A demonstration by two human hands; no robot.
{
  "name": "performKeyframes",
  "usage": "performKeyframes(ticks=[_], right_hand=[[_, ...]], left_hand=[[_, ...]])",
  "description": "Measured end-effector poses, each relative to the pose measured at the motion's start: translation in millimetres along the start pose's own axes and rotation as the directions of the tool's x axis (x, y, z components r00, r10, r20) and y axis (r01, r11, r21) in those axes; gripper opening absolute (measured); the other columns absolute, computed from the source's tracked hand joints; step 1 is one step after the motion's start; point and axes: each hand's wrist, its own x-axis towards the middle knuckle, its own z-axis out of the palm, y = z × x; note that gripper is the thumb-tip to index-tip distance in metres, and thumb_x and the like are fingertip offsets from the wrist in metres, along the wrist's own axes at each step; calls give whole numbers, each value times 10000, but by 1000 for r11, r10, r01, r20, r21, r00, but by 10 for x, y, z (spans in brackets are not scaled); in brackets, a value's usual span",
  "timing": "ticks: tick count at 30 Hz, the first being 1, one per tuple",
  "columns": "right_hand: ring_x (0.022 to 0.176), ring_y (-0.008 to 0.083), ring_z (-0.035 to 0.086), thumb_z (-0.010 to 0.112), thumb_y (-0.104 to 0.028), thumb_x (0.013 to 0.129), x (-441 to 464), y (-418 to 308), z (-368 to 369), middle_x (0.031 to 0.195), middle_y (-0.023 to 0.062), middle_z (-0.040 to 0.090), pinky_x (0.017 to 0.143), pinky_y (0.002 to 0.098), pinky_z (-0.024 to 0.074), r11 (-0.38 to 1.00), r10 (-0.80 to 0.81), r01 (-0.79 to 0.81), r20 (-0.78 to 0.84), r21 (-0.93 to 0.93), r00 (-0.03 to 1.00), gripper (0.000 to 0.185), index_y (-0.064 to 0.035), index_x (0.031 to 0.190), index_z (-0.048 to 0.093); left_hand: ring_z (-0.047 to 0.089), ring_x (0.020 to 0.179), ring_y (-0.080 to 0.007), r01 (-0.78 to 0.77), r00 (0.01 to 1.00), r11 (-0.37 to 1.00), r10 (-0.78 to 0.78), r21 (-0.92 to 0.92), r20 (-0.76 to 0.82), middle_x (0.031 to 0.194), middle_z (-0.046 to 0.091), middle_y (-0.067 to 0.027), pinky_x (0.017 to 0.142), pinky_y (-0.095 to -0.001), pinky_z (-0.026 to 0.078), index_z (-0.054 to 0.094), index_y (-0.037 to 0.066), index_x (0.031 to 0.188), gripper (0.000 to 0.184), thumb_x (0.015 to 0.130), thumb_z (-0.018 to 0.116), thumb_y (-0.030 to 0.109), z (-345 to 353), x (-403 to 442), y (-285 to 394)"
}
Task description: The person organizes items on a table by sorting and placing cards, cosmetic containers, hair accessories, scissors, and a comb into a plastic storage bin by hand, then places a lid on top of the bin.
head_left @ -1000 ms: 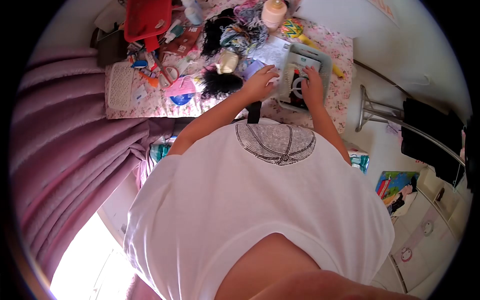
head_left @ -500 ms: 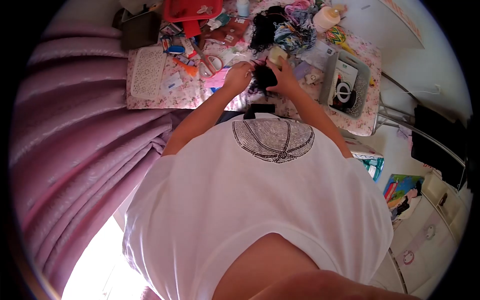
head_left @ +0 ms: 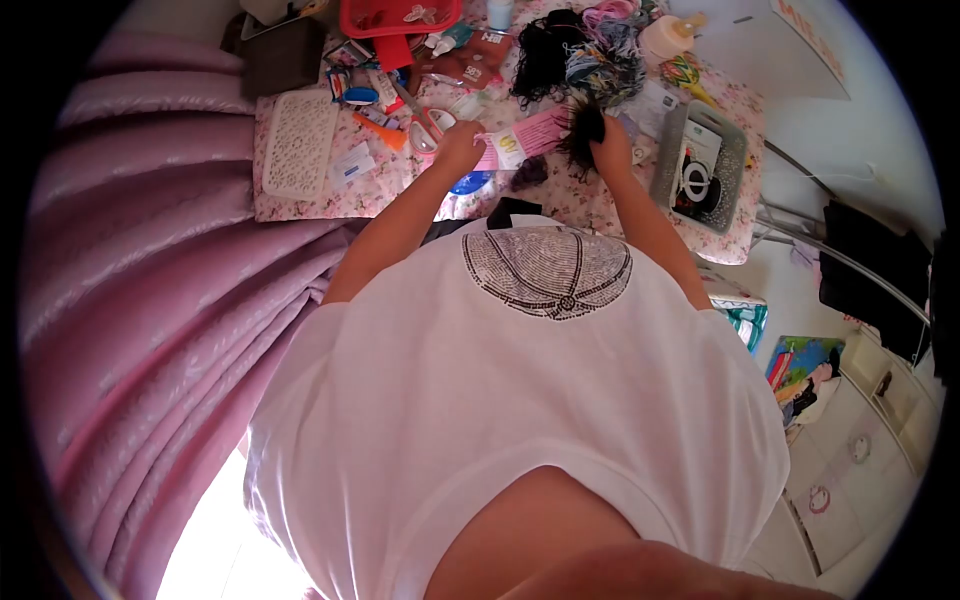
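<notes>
Your left hand (head_left: 460, 148) is curled closed, its fingertips on the left end of a pink strip (head_left: 540, 132), and that end is hidden under them. Your right hand (head_left: 613, 152) is partly closed round the side of a black fluffy bundle (head_left: 582, 138); most of its fingers are lost behind the dark strands, so you cannot see how tight the hold is. The bundle also covers the strip's right end, and whether the two are joined cannot be made out. Past the far side of the surface (head_left: 380, 187), the red tray (head_left: 400, 22) is cut off by the top of the picture, and the print on the strip is too small to read. Both things are over the middle of the surface, toward its near edge. The strip looks flat and bright pink, with a white patch bearing a yellow mark midway along; the bundle is dense and dark in the middle, with loose ends sticking out on its left. Just below the strip lie a small dark tuft (head_left: 530, 172) and a blue round item (head_left: 470, 184), partly covered. Scissors (head_left: 417, 118) lie beside your left hand, and a grey basket (head_left: 732, 165) stands by the surface's right edge.
</notes>
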Motion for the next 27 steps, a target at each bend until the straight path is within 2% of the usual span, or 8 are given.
performKeyframes(ticks=[5, 8, 11, 14, 18, 20, 22, 27], right_hand=[[912, 358, 472, 577, -24, 599, -31, -145, -123, 971, 165, 500, 756, 399, 399, 996, 80, -79, 33, -37, 996, 420, -31, 1011, 496], [918, 354, 473, 576, -28, 602, -57, -137, -119, 991, 164, 494, 761, 401, 399, 995, 79, -76, 55, -61, 995, 431, -36, 1024, 490], [927, 354, 469, 574, -28, 608, -70, -119, -154, 1019, 162, 480, 769, 402, 399, 993, 114, -111, 79, -46, 990, 448, -30, 1044, 472], [945, 355, 462, 586, -36, 610, -61, -130, -215, 1062, 161, 454, 777, 401, 400, 977, 211, -210, 73, -23, 975, 467, -34, 1060, 459], [993, 361, 428, 629, -89, 601, -76, -51, -207, 1124, 164, 407, 810, 411, 377, 992, 105, -110, -73, -64, 992, 529, -66, 1094, 438], [1036, 358, 391, 654, -135, 598, -31, -171, -288, 1157, 170, 375, 833, 421, 353, 990, 2, -15, -97, -141, 995, 541, -77, 1091, 440], [1055, 357, 370, 670, -182, 578, 18, -254, -244, 1164, 169, 370, 872, 441, 298, 991, -71, 74, 33, -112, 997, 591, -89, 1108, 426], [1086, 294, 353, 653, -248, 587, 20, -626, -6, 1149, 122, 402, 912, 470, 200, 912, -372, 392, 160, -123, 915, 550, -105, 1084, 464]], left_hand=[[525, 859, -301, -67, 998, 997, 66, 49, 24, 903, 557, -149, 767, -369, 410, 567, 28, 887, 305, 691, 610, 257, 118, 26, 153], [533, 840, -299, -3, 992, 994, -11, 112, 126, 883, 569, -127, 754, -375, 410, 572, 50, 882, 328, 674, 625, 298, 189, 119, 274], [541, 826, -293, 34, 998, 985, -43, 170, 54, 859, 578, -114, 727, -371, 414, 571, 68, 873, 297, 688, 608, 298, 199, 216, 314], [559, 768, -302, 176, 984, 977, -179, -118, -18, 838, 579, -138, 662, -347, 432, 546, 54, 875, 247, 718, 584, 242, 133, 402, 70], [568, 783, -289, 207, 966, 965, -228, -162, -121, 878, 574, -164, 680, -356, 435, 540, 36, 907, 247, 734, 558, 212, -357, 515, -47], [574, 745, -240, 227, 959, 879, -277, -420, -61, 845, 575, -140, 651, -338, 443, 533, 16, 894, 229, 756, 547, 198, -329, 565, -382], [563, 705, -156, 283, 939, 737, -342, -614, 22, 796, 562, -90, 612, -284, 445, 526, 2, 878, 212, 775, 545, 187, -412, 509, -352], [526, 646, -83, 411, 891, 657, -438, -632, 124, 749, 545, -20, 555, -202, 412, 506, 46, 906, 156, 798, 530, 155, -499, 236, -176]])
